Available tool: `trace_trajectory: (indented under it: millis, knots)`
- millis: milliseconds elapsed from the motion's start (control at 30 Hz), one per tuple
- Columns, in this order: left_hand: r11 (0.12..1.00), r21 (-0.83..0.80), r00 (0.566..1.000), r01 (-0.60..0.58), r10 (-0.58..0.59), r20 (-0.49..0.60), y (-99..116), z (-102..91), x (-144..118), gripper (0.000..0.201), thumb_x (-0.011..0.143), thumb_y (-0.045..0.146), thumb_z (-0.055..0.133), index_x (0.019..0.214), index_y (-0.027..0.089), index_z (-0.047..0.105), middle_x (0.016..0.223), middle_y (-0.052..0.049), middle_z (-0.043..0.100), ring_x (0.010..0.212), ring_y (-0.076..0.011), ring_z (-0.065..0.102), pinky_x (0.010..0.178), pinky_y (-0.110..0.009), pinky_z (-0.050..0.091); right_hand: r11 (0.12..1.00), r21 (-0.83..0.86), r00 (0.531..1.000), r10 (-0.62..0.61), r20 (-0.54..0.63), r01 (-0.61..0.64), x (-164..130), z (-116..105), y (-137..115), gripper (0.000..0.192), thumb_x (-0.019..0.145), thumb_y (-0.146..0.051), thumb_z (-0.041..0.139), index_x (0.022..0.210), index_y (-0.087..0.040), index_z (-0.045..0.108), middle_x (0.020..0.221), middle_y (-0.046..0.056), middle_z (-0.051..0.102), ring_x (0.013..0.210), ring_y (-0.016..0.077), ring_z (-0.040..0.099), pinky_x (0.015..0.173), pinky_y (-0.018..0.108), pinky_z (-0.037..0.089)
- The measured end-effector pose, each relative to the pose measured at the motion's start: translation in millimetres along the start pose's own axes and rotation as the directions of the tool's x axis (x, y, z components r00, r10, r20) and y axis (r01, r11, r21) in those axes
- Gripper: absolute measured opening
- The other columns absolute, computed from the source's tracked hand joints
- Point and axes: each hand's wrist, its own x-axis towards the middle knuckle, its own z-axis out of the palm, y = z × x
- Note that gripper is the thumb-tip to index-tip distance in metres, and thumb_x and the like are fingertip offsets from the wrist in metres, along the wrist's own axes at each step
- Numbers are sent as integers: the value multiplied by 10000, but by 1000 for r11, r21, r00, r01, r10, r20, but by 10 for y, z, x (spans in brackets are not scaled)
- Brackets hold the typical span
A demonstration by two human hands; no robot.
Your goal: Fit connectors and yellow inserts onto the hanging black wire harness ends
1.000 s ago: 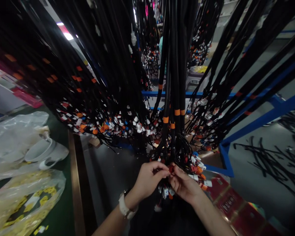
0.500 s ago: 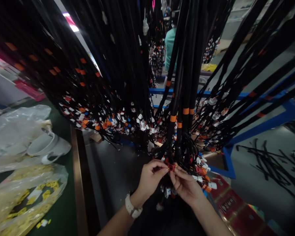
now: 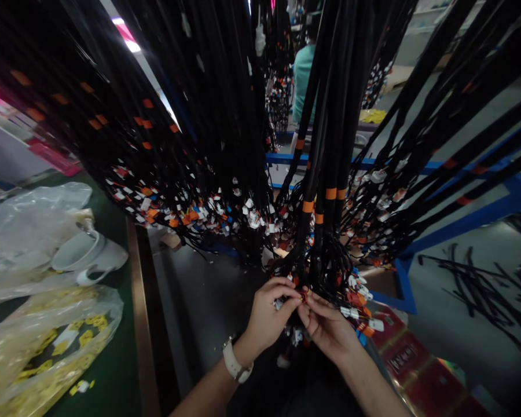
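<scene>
Nothing here can be read. The red boxes (image 3: 406, 362) on the floor at the lower right carry a dark label with pale lettering, but it is too small and blurred to make out. The yellow tags in the plastic bag (image 3: 47, 347) on the left show dark marks that cannot be made out either.

Both hands (image 3: 299, 318) pinch a red connector (image 3: 303, 296).
</scene>
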Motion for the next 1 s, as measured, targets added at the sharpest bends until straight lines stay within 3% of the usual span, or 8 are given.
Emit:
trace_trajectory:
  millis: [333, 767, 833, 900, 1000]
  knots:
    - [1000, 14, 1000, 1, -1, 28, 55, -19, 10, 83, 769, 179, 618, 776, 178, 701, 905, -64, 653, 873, -164, 605, 829, -284, 465, 995, -81, 997, -51, 57, 56, -27, 10, 21, 292, 679, -47, 727, 936, -182, 691, 894, 24, 713, 808, 115, 672, 776, 204, 545]
    - [997, 75, 999, -22, 19, 36, 85, -32, 3, 88, 772, 172, 605, 775, 180, 693, 905, -60, 651, 880, -162, 599, 839, -290, 458, 995, -76, 997, -69, 26, 71, -49, 34, 43, 294, 652, -59, 753, 916, -175, 696, 877, 18, 713, 794, 107, 671, 777, 192, 538]
    - [999, 28, 999, 25, -26, 26, 74, -30, 3, 64, 755, 194, 629, 785, 171, 681, 909, -62, 650, 885, -166, 598, 834, -290, 464, 991, -104, 996, -83, 16, 84, -61, 46, 34, 300, 643, -73, 763, 916, -178, 694, 873, 10, 711, 808, 112, 670, 778, 194, 539]
    - [986, -82, 989, 143, -139, 53, 65, -33, 8, 128, 731, 233, 663, 834, 155, 668, 911, -69, 656, 863, -168, 606, 797, -284, 482, 988, -123, 996, -89, 11, 89, -77, 65, 20, 317, 630, -81, 774, 919, -182, 690, 869, 2, 708, 810, 112, 670, 782, 196, 541]
    - [896, -261, 929, 360, -317, 193, 71, -48, 16, 283, 702, 293, 698, 937, 138, 662, 932, -80, 675, 820, -164, 623, 743, -271, 500, 986, -139, 995, -91, 28, 94, -103, 88, 3, 363, 621, -84, 780, 949, -201, 679, 878, -2, 708, 806, 114, 674, 789, 205, 545]
